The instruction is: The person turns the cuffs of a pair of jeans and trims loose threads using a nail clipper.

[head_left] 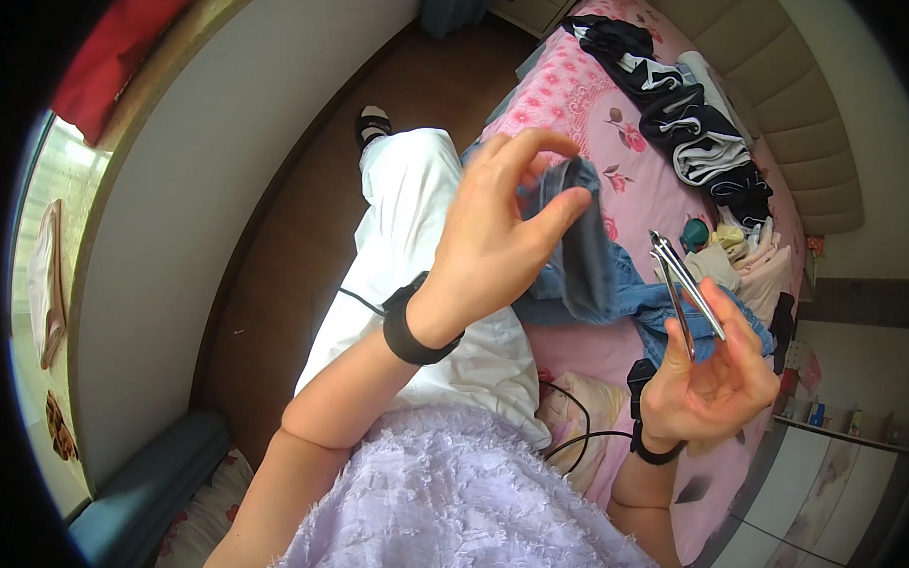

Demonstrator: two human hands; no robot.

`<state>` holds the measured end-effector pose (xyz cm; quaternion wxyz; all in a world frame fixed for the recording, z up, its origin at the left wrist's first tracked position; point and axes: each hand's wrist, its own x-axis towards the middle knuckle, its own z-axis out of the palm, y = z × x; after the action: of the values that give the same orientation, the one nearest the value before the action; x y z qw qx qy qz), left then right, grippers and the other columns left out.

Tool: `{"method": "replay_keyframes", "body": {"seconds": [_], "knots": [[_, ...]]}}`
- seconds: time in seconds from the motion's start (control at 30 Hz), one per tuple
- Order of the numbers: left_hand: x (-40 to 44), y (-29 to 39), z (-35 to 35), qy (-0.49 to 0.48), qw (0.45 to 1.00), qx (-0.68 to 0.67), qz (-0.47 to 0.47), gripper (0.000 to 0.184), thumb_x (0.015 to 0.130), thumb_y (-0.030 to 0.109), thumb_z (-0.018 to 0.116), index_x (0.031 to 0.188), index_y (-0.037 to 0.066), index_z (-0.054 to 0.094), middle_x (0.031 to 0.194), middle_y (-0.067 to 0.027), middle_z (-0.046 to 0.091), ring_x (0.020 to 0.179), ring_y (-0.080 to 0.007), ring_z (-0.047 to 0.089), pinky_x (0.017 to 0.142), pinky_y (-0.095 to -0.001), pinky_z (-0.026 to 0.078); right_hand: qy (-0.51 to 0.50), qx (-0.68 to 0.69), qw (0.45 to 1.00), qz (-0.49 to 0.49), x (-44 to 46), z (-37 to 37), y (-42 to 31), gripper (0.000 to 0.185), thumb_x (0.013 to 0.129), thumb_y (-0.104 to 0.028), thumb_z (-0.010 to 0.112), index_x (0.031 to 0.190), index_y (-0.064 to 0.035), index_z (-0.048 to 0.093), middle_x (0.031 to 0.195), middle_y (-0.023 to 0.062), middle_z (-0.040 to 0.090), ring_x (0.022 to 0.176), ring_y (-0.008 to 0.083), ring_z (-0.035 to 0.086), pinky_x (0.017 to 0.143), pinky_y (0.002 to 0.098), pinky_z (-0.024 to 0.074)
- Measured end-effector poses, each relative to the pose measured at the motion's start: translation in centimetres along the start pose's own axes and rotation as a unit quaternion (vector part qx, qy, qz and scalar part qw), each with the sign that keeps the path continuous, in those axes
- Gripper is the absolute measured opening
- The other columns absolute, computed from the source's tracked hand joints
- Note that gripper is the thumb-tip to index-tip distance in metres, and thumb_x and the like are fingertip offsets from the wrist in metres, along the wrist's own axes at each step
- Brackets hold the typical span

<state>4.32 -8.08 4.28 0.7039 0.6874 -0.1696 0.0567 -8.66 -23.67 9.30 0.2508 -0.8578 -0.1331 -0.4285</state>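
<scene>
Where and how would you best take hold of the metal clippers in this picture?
Probably by the two splayed handles of the clippers, coming from the near right, as the right hand does: those handles spread toward the palm, while the narrow joined tip points away, to the picture's upper left.

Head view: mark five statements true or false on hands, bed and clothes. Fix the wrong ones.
1. The right hand holds the nail clippers. True.
2. The bedspread is plain green. False: the bedspread is pink with a floral pattern.
3. Each wrist has a black band on it. True.
4. The black-and-white clothing lies on the floor. False: the black-and-white clothing lies on the bed.
5. The denim garment is in the same hand as the nail clippers. False: the denim garment is at the left hand.
</scene>
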Motion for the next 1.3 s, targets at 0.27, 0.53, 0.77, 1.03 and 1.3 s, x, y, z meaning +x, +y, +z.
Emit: {"method": "replay_keyframes", "body": {"seconds": [0.27,0.53,0.77,1.03,1.3], "knots": [[0.4,1.9,-1.6,-0.101,0.991,-0.006,0.083,0.019,0.083,0.025,0.08,0.094,0.009,0.08,0.096,-0.0048,0.069,0.098,-0.0195,0.058,0.09,-0.0331,0.043,0.017,-0.003,0.999,-0.034,1.1,0.9,0.2,0.05,0.082,0.005,0.078,0.117,0.0032,0.043,0.108,0.0315,0.063,0.096,0.0379,0.071,0.08,0.0388,0.0649],[0.4,1.5,-1.6,-0.115,0.989,-0.042,0.088,0.01,0.08,0.015,0.083,0.085,0.008,0.08,0.082,-0.0014,0.069,0.087,-0.0157,0.056,0.082,-0.0308,0.042,-0.001,-0.013,0.999,-0.051,1.2,1.1,0.0,0.054,0.08,0.003,0.081,0.118,0.0034,0.042,0.11,0.0327,0.062,0.097,0.0394,0.071,0.081,0.0415,0.0649],[1.0,1.2,-2.7,-0.117,0.99,-0.078,0.02,0.01,0.08,0.014,0.082,0.084,0.005,0.079,0.082,-0.0032,0.069,0.086,-0.0143,0.058,0.08,-0.0296,0.044,-0.031,-0.024,0.999,-0.009,1.1,1.0,0.4,0.061,0.076,0.003,0.084,0.123,0.0043,0.045,0.115,0.0281,0.064,0.099,0.037,0.07,0.087,0.0417,0.0601],[4.7,-5.0,-11.7,-0.123,0.985,0.038,-0.12,0.019,0.091,0.018,0.073,0.091,-0.001,0.075,0.093,-0.0033,0.068,0.09,-0.0126,0.061,0.084,-0.0265,0.046,-0.475,0.033,0.807,0.35,-3.9,-2.2,7.2,0.053,0.074,-0.006,0.081,0.118,-0.0036,0.053,0.106,0.016,0.068,0.091,0.0256,0.071,0.08,0.0378,0.0559],[4.2,-11.1,-23.4,-0.048,0.961,0.168,-0.214,0.026,0.095,0.025,0.066,0.096,0.001,0.076,0.096,-0.0045,0.073,0.099,-0.0141,0.063,0.095,-0.0291,0.042,-0.538,-0.058,0.63,0.557,-21.4,-13.3,23.8,0.066,0.068,-0.005,0.085,0.128,0.003,0.056,0.091,0.0076,0.066,0.078,0.0164,0.064,0.07,0.0309,0.0542]]}}
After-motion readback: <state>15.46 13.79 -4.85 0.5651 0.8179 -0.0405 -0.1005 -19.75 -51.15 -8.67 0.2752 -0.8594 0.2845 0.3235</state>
